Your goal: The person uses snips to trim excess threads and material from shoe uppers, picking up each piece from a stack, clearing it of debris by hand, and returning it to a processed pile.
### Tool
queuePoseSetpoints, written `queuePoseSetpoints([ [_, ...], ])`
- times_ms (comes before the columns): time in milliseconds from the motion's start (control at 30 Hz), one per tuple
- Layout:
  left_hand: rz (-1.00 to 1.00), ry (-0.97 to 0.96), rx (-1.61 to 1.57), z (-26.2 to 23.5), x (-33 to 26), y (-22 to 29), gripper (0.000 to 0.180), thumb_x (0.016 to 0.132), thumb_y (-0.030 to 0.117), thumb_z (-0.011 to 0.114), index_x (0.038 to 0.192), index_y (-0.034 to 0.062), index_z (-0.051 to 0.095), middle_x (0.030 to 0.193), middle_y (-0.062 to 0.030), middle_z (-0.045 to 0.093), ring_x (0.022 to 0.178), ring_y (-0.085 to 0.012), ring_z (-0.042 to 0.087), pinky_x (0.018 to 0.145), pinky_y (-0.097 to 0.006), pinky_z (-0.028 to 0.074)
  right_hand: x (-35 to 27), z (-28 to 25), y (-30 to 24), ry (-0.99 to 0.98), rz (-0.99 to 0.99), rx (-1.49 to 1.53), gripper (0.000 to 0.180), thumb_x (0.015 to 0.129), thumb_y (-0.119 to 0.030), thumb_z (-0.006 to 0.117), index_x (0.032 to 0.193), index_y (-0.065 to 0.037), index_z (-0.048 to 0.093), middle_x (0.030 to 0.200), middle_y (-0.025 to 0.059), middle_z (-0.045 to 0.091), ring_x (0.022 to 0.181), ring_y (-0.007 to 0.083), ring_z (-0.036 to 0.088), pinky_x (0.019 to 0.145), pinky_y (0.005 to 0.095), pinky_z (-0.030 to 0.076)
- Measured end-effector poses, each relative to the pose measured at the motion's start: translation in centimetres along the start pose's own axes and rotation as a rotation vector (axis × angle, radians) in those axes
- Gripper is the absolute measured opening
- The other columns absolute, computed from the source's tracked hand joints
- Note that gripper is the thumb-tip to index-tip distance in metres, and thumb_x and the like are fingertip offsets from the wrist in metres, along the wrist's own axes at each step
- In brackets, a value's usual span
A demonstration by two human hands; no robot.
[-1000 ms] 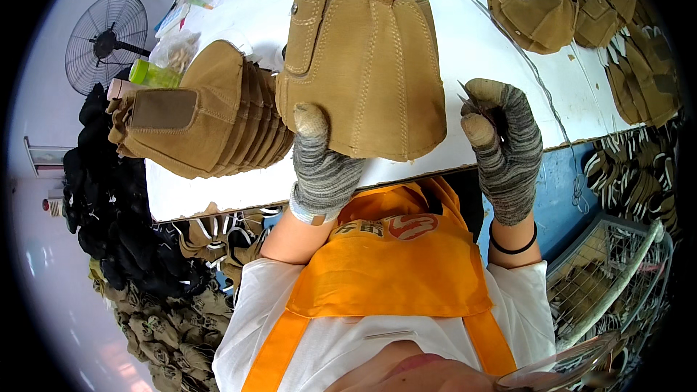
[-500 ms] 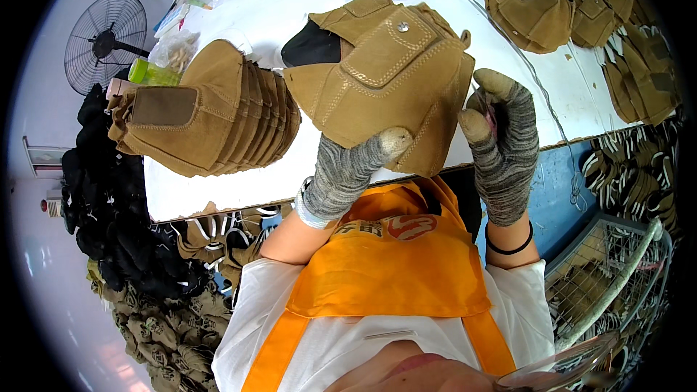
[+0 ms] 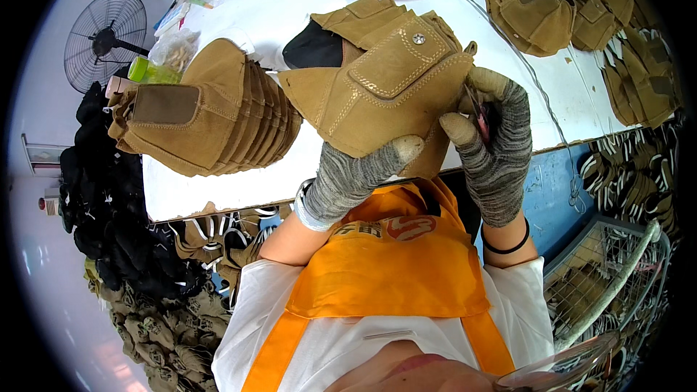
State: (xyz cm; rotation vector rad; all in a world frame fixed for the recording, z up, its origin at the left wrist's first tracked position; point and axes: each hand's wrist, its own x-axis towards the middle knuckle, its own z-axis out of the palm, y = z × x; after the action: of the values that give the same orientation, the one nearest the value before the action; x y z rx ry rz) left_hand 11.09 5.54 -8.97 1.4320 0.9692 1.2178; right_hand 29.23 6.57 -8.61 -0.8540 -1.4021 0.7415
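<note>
Off to the far left, beyond the white table point(image 3: 239, 174), a floor fan point(image 3: 104, 38) stood over dark heaps of cut material point(image 3: 109, 232). Next came a green bottle point(image 3: 147, 71) at the table's edge, then a nested stack of tan suede shoe uppers point(image 3: 203, 120) lying on its side, apparently parked there within easy reach. At centre, lifted clear of the table and close to the person's chest, was a single tan upper point(image 3: 385, 83) with a stitched flap and a metal stud. The left hand point(image 3: 348, 178), in a grey knit glove, was closed under its lower edge, thumb pressed on top, seemingly to steady and turn it for inspection. The right hand point(image 3: 494, 138), gloved alike, curled against the upper's right side and pinched a small red-handled tool point(image 3: 481, 117), probably thread snips, kept ready at the seam. Farther right, more tan uppers point(image 3: 573, 7) lay spread across the table, and a wire basket point(image 3: 617, 268) stood below the edge.
</note>
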Motion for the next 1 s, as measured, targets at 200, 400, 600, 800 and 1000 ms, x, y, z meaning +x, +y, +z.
queuePoseSetpoints([
  [200,0.161,-0.059,0.241,0.5,0.3,0.3,0.058,0.079,0.025,0.073,0.126,0.0029,0.047,0.117,-0.0127,0.058,0.105,-0.0218,0.058,0.086,-0.033,0.050,0.5,0.6,-1.1,-0.022,-0.121,-0.121,0.064,0.069,-0.020,0.081,0.116,-0.003,0.041,0.105,0.0119,0.058,0.094,0.0194,0.060,0.082,0.0304,0.051],
  [400,0.124,-0.044,0.047,1.0,0.1,1.0,0.057,0.077,0.024,0.075,0.123,0.0027,0.049,0.116,-0.0119,0.059,0.104,-0.0215,0.059,0.085,-0.033,0.050,1.0,0.5,-2.0,0.029,-0.063,-0.046,0.060,0.069,-0.022,0.081,0.111,-0.003,0.042,0.096,0.0097,0.059,0.089,0.0179,0.061,0.077,0.0281,0.052],
  [600,0.025,-0.003,-0.004,1.0,-0.5,1.6,0.057,0.076,0.024,0.075,0.122,0.0009,0.049,0.110,-0.0110,0.062,0.099,-0.0211,0.061,0.083,-0.032,0.051,1.9,0.4,-2.3,0.098,-0.105,-0.131,0.048,0.074,-0.022,0.078,0.106,-0.004,0.049,0.089,0.0067,0.060,0.082,0.0133,0.061,0.071,0.0254,0.052],
  [800,-0.034,0.098,-0.244,0.8,-0.9,1.1,0.059,0.077,0.028,0.074,0.121,-0.0022,0.049,0.108,-0.0128,0.061,0.098,-0.0213,0.061,0.083,-0.034,0.052,1.9,0.5,-2.2,0.139,-0.131,-0.197,0.039,0.076,-0.022,0.076,0.103,-0.004,0.055,0.087,0.0044,0.060,0.080,0.0119,0.060,0.072,0.0251,0.051],
  [1000,-0.119,0.105,-0.511,0.3,-0.6,0.8,0.070,0.074,0.029,0.072,0.127,-0.0034,0.040,0.118,-0.0192,0.054,0.103,-0.0276,0.058,0.087,-0.040,0.052,1.1,0.6,-1.8,0.080,-0.048,-0.171,0.035,0.077,-0.021,0.075,0.102,-0.004,0.057,0.089,0.0056,0.063,0.082,0.0137,0.061,0.073,0.0257,0.051],
])
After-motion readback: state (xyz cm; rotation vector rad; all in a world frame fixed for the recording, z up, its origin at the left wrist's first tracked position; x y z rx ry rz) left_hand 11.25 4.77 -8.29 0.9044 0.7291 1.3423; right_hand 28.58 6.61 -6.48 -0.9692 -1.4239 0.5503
